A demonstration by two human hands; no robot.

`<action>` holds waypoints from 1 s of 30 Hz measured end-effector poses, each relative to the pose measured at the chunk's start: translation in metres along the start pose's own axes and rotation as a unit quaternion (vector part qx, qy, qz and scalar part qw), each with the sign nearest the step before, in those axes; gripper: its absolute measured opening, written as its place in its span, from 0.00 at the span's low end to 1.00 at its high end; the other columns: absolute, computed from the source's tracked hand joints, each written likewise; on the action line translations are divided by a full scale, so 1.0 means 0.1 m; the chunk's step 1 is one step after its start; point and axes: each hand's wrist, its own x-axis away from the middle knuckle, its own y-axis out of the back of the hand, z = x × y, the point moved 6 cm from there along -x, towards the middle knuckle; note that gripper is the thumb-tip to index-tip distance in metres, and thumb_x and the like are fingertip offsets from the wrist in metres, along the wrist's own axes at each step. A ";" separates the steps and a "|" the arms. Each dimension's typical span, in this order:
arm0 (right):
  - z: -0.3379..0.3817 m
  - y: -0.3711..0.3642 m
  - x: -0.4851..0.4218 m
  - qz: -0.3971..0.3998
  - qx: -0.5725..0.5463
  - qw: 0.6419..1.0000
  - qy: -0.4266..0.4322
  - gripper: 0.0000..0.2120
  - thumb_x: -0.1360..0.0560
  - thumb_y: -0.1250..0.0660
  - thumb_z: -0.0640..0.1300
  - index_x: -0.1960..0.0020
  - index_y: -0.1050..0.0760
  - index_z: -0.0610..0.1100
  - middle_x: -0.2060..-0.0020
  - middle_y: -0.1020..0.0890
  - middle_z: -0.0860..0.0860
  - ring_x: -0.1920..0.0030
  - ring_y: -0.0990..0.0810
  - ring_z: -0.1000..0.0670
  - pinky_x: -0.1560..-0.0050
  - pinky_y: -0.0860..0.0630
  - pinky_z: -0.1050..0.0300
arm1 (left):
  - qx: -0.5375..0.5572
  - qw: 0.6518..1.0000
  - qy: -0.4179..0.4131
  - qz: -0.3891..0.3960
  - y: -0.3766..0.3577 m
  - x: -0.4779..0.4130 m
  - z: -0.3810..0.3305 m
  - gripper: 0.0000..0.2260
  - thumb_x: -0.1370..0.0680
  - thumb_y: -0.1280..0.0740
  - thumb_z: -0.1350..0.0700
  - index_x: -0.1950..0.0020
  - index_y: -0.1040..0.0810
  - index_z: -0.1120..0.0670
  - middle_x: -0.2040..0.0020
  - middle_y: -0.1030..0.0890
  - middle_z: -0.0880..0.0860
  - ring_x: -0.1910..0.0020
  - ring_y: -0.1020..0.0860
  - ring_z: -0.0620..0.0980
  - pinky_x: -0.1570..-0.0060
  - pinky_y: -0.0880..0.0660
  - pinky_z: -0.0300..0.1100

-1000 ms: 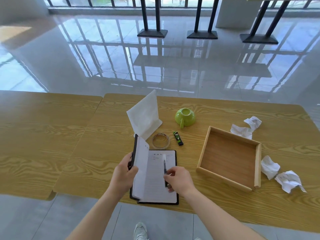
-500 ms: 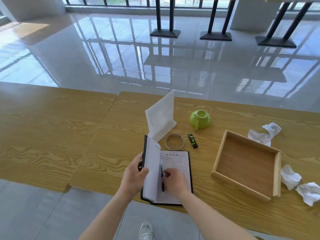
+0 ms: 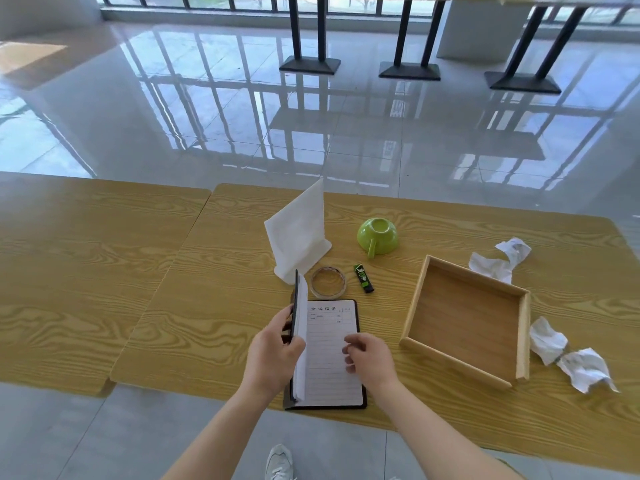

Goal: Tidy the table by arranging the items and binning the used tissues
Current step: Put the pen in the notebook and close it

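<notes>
A black notebook point(image 3: 329, 362) lies open near the table's front edge, its lined right page showing. My left hand point(image 3: 273, 355) grips the left cover and pages and holds them nearly upright. Over the right page hovers my right hand point(image 3: 370, 362), fingers loosely curled, nothing visible in it. No pen shows. Crumpled tissues lie to the right: one point(image 3: 498, 261) behind the wooden tray point(image 3: 453, 363), two more point(image 3: 547, 341) point(image 3: 585, 370) at its right side. The tray holds nothing.
Behind the notebook stand a folded white napkin point(image 3: 298, 230), a clear tape roll point(image 3: 328, 282), a small green-and-black stick point(image 3: 363, 278) and an upside-down green cup point(image 3: 377, 233). A second wooden table point(image 3: 86, 271) adjoins on the left. Glossy floor lies beyond.
My left hand has swung the notebook's left half up to near vertical. The pen seen on the page earlier is out of sight, and my right hand has lifted off the page.
</notes>
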 end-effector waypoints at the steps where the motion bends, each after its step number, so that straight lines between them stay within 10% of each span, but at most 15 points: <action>1: -0.01 0.10 0.00 -0.025 0.031 0.999 0.008 0.13 0.22 0.38 0.35 0.42 0.21 0.45 0.52 0.16 0.50 0.54 0.18 0.51 0.54 0.18 0.55 | -0.013 1.000 -0.007 -0.004 -0.05 0.01 -0.05 0.27 0.25 0.34 0.58 0.26 0.33 0.50 0.45 0.23 0.36 0.56 0.20 0.38 0.58 0.22 0.35; 4: -0.03 0.33 -0.01 -0.065 0.112 0.991 0.020 0.14 0.21 0.37 0.40 0.37 0.22 0.47 0.44 0.18 0.53 0.44 0.22 0.53 0.41 0.24 0.55 | -0.040 0.999 -0.027 -0.019 -0.19 0.03 -0.14 0.25 0.25 0.34 0.58 0.27 0.31 0.51 0.46 0.23 0.31 0.48 0.23 0.37 0.53 0.29 0.27; 7: -0.07 0.38 -0.01 -0.037 0.101 0.994 -0.003 0.15 0.20 0.38 0.42 0.34 0.25 0.47 0.40 0.20 0.52 0.40 0.23 0.51 0.36 0.24 0.49 | -0.082 0.996 -0.034 -0.026 -0.33 0.03 -0.18 0.26 0.25 0.33 0.56 0.27 0.32 0.52 0.36 0.22 0.46 0.40 0.25 0.44 0.45 0.31 0.35; 21: -0.06 0.36 0.01 0.032 -0.093 0.993 -0.067 0.15 0.18 0.40 0.51 0.51 0.19 0.44 0.56 0.16 0.47 0.58 0.18 0.49 0.65 0.21 0.57 | -0.355 0.930 -0.091 0.014 -1.21 0.11 -0.20 0.23 0.23 0.39 0.40 0.31 0.32 0.47 0.37 0.27 0.51 0.40 0.29 0.53 0.48 0.29 0.47; 26: -0.06 0.38 -0.02 0.050 -0.030 0.998 -0.039 0.14 0.19 0.41 0.52 0.48 0.18 0.47 0.51 0.15 0.48 0.47 0.18 0.45 0.42 0.21 0.42 | -0.388 0.914 -0.097 0.063 -1.30 0.25 0.12 0.24 0.20 0.54 0.38 0.26 0.40 0.39 0.22 0.41 0.49 0.23 0.49 0.56 0.29 0.55 0.65; 30: -0.07 0.37 -0.03 0.044 0.090 0.995 -0.007 0.16 0.22 0.34 0.51 0.37 0.23 0.45 0.43 0.18 0.50 0.43 0.20 0.49 0.38 0.23 0.49 | -0.404 0.898 -0.151 0.090 -1.20 0.27 0.26 0.22 0.18 0.48 0.42 0.24 0.44 0.38 0.20 0.46 0.48 0.21 0.52 0.55 0.27 0.52 0.66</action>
